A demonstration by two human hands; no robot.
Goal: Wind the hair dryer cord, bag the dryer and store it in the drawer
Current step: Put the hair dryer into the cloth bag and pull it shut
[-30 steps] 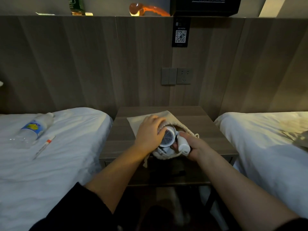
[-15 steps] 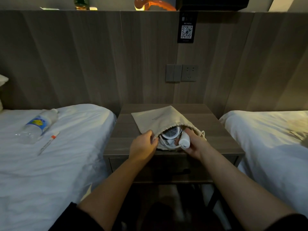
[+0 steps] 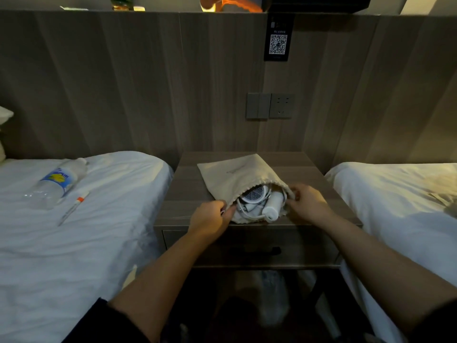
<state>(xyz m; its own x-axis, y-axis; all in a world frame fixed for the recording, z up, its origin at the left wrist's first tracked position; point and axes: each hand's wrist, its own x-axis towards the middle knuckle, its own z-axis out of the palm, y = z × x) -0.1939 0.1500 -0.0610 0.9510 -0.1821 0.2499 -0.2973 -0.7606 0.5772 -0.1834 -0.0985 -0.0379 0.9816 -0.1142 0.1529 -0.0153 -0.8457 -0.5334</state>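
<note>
While both hands (image 3: 210, 217) pinch the bag (image 3: 233, 174), a bottle (image 3: 58, 183) lies aside.

Plastic water bottle (image 3: 58, 181) lay on its side on left bed (image 3: 74, 231), blue and yellow label up. Just beside it lay a thin pen (image 3: 74, 207) with an orange band. Right bed (image 3: 400, 194) made up in white. Wood-panel headboard wall (image 3: 123, 82) carried a switch and socket plate (image 3: 270, 105) and a QR code placard (image 3: 278, 40).
</note>
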